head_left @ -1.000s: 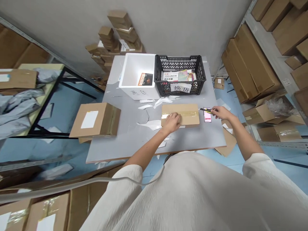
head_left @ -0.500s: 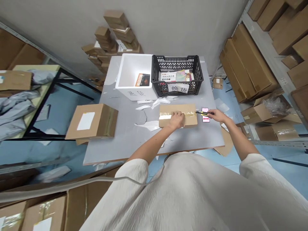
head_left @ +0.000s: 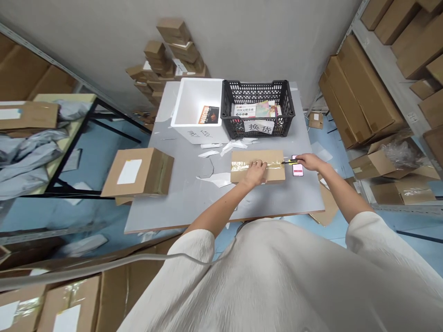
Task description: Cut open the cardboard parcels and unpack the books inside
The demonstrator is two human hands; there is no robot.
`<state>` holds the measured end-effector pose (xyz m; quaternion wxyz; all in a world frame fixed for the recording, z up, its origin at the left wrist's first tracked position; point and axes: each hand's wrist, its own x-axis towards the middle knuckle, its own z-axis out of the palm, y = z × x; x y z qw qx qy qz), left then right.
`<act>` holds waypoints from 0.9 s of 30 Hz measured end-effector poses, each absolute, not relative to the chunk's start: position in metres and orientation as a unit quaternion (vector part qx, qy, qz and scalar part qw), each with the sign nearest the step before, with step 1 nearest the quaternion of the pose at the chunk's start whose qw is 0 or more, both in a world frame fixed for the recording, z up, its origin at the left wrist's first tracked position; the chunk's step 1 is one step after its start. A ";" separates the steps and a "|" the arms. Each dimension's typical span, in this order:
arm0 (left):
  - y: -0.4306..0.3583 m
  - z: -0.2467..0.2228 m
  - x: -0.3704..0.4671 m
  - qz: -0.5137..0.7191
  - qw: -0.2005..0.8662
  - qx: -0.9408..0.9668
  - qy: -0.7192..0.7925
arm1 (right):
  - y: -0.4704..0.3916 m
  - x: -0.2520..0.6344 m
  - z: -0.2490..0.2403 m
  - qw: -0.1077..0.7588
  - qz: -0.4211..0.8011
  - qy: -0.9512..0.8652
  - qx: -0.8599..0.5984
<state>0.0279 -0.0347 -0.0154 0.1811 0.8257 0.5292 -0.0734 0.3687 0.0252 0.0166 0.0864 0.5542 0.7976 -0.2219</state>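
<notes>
A taped cardboard box (head_left: 276, 173) lies on the grey table (head_left: 194, 203). My left hand (head_left: 256, 173) rests on its top with the fingers spread over the clear tape. My right hand (head_left: 308, 161) is closed round a black and yellow utility knife (head_left: 292, 161), whose tip meets the right end of the box. Under the knife and partly hidden by it, a phone with a lit pink screen (head_left: 298, 171) lies on the table.
Behind the box stand a white foam bin (head_left: 204, 134) and a black crate (head_left: 291, 115) holding books. Torn paper (head_left: 221, 179) lies left of the box. A larger carton (head_left: 138, 175) sits at the table's left edge, and shelves with boxes (head_left: 411, 110) rise on the right.
The whole view has shifted slightly. Both hands hold nearly the same places on and beside the box; the white patch near the box's left end no longer shows.
</notes>
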 end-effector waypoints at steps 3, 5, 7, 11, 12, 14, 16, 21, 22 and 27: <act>-0.036 -0.015 0.028 -0.072 0.176 0.829 0.527 | 0.027 0.366 0.016 0.098 -0.227 0.801 0.545; -0.036 -0.016 0.027 -0.075 0.173 0.829 0.527 | 0.027 0.365 0.016 0.096 -0.245 0.798 0.542; -0.037 -0.017 0.027 -0.078 0.174 0.828 0.527 | 0.026 0.363 0.015 0.084 -0.271 0.795 0.537; -0.037 -0.019 0.026 -0.075 0.171 0.827 0.530 | 0.020 0.362 0.011 0.057 -0.346 0.770 0.533; -0.037 -0.020 0.026 -0.076 0.169 0.827 0.531 | 0.017 0.363 0.010 0.052 -0.371 0.759 0.533; -0.038 -0.020 0.026 -0.080 0.166 0.826 0.532 | 0.010 0.364 0.009 0.042 -0.414 0.734 0.537; -0.038 -0.020 0.026 -0.083 0.163 0.827 0.532 | 0.003 0.367 0.008 0.029 -0.438 0.715 0.544; -0.041 -0.017 0.027 -0.084 0.164 0.827 0.532 | -0.012 0.376 0.009 0.013 -0.466 0.697 0.545; -0.041 -0.017 0.027 -0.081 0.166 0.826 0.532 | -0.013 0.377 0.009 0.014 -0.472 0.694 0.544; -0.042 -0.018 0.025 -0.067 0.172 0.827 0.531 | -0.016 0.369 0.007 -0.008 -0.472 0.697 0.541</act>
